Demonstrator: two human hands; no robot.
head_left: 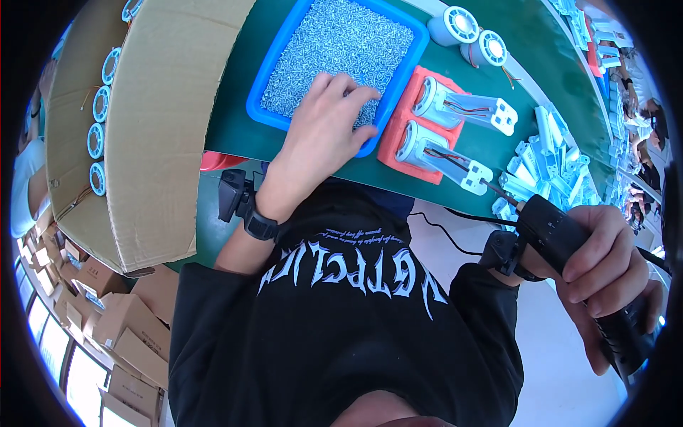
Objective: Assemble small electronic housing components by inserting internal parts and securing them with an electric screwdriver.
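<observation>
Small silvery screws fill a blue plastic tray. Over its near side my left hand reaches in, fingertips at the screws, thumb and index finger apart; any screw under the fingers is hidden. A black electric screwdriver is wrapped in the fingers of my right hand. Its bit points at the white end piece of the nearer motor assembly; whether it touches a screw there is too small to tell. That assembly and a farther motor assembly sit in a red foam block, with red and black wires showing.
On the green table, two white round motors stand beyond the foam. A pile of white plastic parts lies at the right. The large cardboard box at the left holds several round motors. A black cable trails near the table edge.
</observation>
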